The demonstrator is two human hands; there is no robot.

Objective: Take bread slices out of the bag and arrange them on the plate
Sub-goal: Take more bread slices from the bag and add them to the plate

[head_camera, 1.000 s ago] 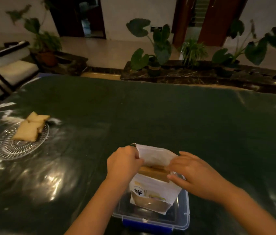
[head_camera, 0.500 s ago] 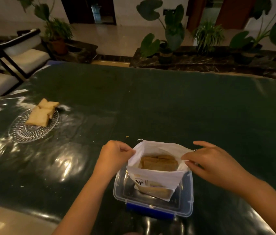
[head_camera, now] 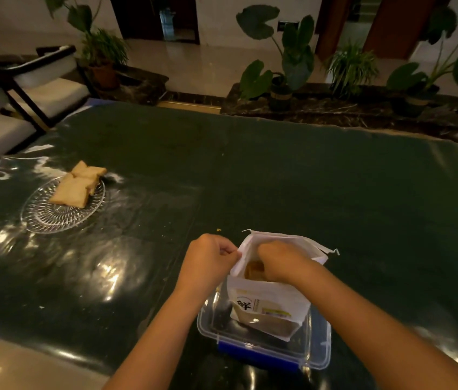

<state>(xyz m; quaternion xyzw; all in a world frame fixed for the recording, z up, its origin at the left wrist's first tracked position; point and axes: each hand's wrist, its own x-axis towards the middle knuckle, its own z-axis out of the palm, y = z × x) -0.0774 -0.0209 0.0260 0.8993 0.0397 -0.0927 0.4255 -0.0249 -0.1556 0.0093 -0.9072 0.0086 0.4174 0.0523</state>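
A white bread bag stands upright in a clear plastic box near the table's front edge. My left hand pinches the bag's left rim and holds the mouth open. Reaching down into the bag, my right hand has its fingers on the brown slices inside; the fingertips are hidden by the bag. Far to the left, a clear glass plate carries a few pale bread slices, overlapping toward its far side.
The table has a dark green glossy cover with glare patches at the left. White-cushioned chairs stand past the left corner. Potted plants line a dark ledge behind the table. Small crumbs lie near the bag.
My right hand has left the bag's right rim and gone down into the bag onto the slices. The left hand keeps its hold on the left rim.
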